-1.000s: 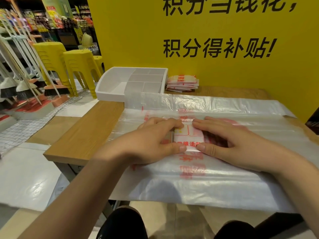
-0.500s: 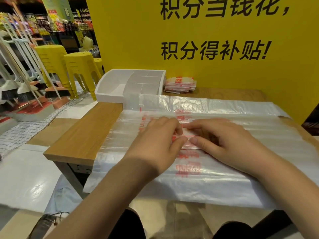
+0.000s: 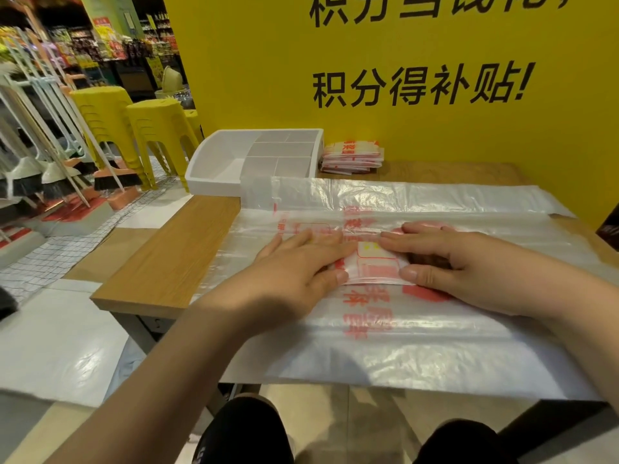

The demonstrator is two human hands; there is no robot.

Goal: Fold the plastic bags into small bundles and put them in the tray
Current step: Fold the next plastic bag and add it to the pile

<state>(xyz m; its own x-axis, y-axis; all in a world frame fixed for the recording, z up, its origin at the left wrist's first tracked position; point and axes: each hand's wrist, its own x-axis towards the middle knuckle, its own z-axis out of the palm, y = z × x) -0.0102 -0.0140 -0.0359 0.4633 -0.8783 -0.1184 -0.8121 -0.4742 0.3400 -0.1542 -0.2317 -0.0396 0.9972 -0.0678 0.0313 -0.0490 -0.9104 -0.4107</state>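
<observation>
A small folded plastic bag bundle (image 3: pixel 375 264), white with red print, lies on a stack of flat clear plastic bags (image 3: pixel 402 346) spread over the wooden table (image 3: pixel 167 262). My left hand (image 3: pixel 301 266) presses on the bundle's left side, thumb at its near edge. My right hand (image 3: pixel 449 262) presses on its right side, thumb also at the near edge. A white divided tray (image 3: pixel 214 159) stands at the table's far left corner, its compartments showing nothing inside. A pile of folded bundles (image 3: pixel 351 157) sits right of the tray against the wall.
A yellow wall (image 3: pixel 402 45) with black lettering backs the table. Yellow stools (image 3: pixel 147 128) and brooms (image 3: pixel 50 162) stand on the floor at left. The flat bags overhang the table's near edge. My knees (image 3: pixel 248 430) show below.
The bundle was folded over once more between my hands, which closed together over it and then spread apart to press its two sides flat.
</observation>
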